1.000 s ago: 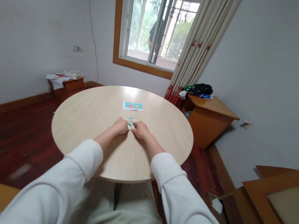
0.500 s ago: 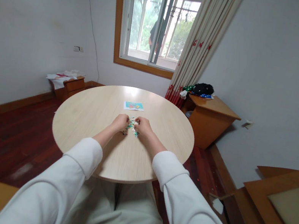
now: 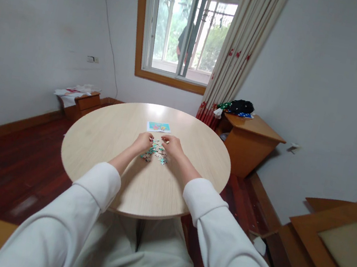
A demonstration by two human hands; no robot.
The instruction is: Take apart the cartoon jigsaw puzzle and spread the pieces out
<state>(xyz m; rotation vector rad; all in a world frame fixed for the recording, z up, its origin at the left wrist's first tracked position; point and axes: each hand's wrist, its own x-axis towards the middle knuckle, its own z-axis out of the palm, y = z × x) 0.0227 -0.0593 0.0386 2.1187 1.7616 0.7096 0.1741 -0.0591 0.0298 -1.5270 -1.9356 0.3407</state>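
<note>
A small heap of jigsaw pieces (image 3: 155,153), teal and pale, lies near the middle of the round light-wood table (image 3: 104,139). My left hand (image 3: 144,140) rests at the heap's left edge with its fingers curled onto the pieces. At the right edge my right hand (image 3: 171,145) sits likewise, curled fingers on the pieces. The fingertips almost meet at the far side of the heap. A small picture card (image 3: 159,126) with a blue border lies flat just beyond the hands.
A wooden cabinet (image 3: 249,141) with dark cloth on top stands right of the table below a striped curtain (image 3: 237,52). A low box with papers (image 3: 79,97) sits by the left wall. A person stands outside the window (image 3: 182,42). Wooden furniture (image 3: 341,245) is near right.
Both hands have slid away from me across the table, and the puzzle pieces they covered now lie spread out and exposed between and behind them.
</note>
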